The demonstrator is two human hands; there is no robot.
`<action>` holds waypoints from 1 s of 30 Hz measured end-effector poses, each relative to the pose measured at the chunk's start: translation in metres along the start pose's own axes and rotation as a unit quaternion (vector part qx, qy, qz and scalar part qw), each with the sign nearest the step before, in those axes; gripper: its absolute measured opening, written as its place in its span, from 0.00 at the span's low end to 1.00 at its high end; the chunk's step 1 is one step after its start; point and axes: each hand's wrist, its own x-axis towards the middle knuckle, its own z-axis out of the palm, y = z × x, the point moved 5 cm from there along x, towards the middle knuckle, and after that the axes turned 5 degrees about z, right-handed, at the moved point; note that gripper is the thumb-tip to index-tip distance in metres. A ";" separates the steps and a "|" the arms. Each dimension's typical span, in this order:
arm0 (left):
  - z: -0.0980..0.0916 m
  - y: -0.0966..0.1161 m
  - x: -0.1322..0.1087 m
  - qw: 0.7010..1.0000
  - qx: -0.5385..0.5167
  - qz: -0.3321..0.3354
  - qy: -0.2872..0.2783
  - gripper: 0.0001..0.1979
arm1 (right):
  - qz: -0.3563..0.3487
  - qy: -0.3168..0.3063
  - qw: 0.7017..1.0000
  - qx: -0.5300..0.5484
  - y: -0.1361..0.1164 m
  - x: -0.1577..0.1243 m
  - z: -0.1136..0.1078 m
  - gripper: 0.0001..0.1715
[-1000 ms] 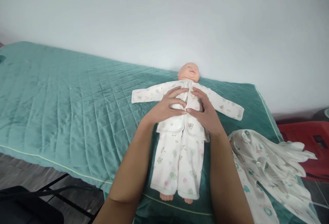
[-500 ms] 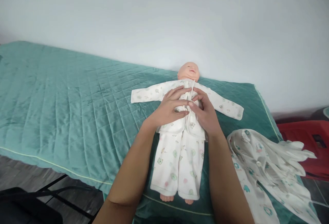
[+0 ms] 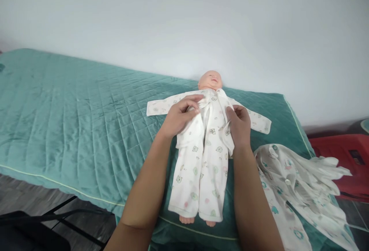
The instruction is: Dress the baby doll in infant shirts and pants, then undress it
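Note:
A baby doll lies on its back, head toward the wall, bare feet toward me. It wears a white printed jacket with long sleeves stretched out to both sides. The jacket's front is parted, and white printed trousers show beneath, reaching up the chest. My left hand is closed on the jacket's left front edge, fingers bent around the cloth. On the other side, my right hand pinches the right front flap, which is folded outward. The fingertips of both hands are partly hidden by cloth.
A teal quilted cover lies over the bed against the wall. White printed baby clothes are heaped at the near right. Beyond the right edge stands a red plastic chair or stool. A black object is at lower left.
My hands have moved apart from the middle of the chest. The jacket front, closed over before, is now pulled open to both sides, uncovering the top of the trousers.

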 end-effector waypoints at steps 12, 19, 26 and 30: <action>-0.018 -0.028 0.000 0.958 0.203 -0.158 0.131 0.12 | -0.052 -0.087 0.985 -0.137 0.002 -0.001 0.004 0.24; -0.068 -0.038 -0.009 0.886 0.332 -0.180 0.268 0.04 | -0.028 0.057 0.969 -0.239 0.007 0.020 -0.033 0.21; -0.054 -0.029 -0.002 0.834 0.518 -0.048 0.181 0.16 | -0.181 0.064 0.915 -0.355 0.012 0.027 -0.032 0.29; -0.032 -0.043 0.010 0.853 0.518 -0.001 0.065 0.19 | -0.199 0.054 0.887 -0.412 0.019 0.024 -0.015 0.28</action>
